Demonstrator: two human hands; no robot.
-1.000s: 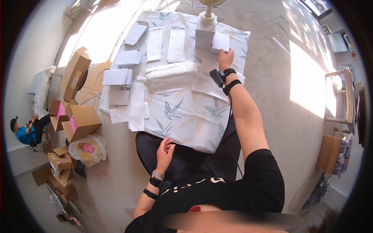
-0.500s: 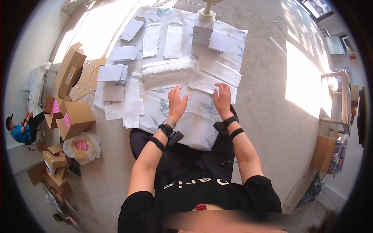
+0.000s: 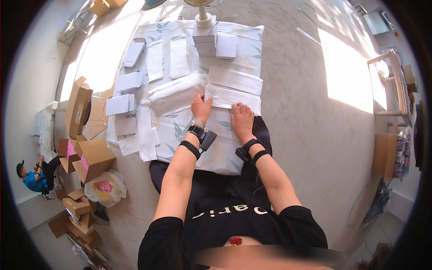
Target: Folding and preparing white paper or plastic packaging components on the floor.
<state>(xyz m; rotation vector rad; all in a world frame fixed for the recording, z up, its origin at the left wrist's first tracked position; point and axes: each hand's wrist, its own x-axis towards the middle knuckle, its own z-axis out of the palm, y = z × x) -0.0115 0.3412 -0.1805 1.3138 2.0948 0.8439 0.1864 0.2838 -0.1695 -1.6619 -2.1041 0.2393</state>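
Note:
Two long flat white packets point(image 3: 229, 97), which look like folded plastic sleeves, lie side by side at the right of the table. At the left end of the nearer packet, my left hand point(image 3: 201, 109) is closed with its fingertips on the corner. My right hand point(image 3: 243, 121) rests its extended fingers along that packet's near edge. Just left of my left hand is a thick pile of long white packets point(image 3: 175, 94), its layers fanned a little.
A patterned cloth covers the table point(image 3: 211, 153). White box stacks point(image 3: 120, 104) line its left side; a fan point(image 3: 203, 20) stands on stacked white boxes point(image 3: 204, 45) at the back. Open cartons point(image 3: 95, 157) and a plastic bag point(image 3: 105, 188) sit on the left floor. Another person point(image 3: 36, 180) sits far left.
Both hands have come down from above the table onto the nearer white packet, the left at its end, the right at its near edge. The whole view has shifted slightly.

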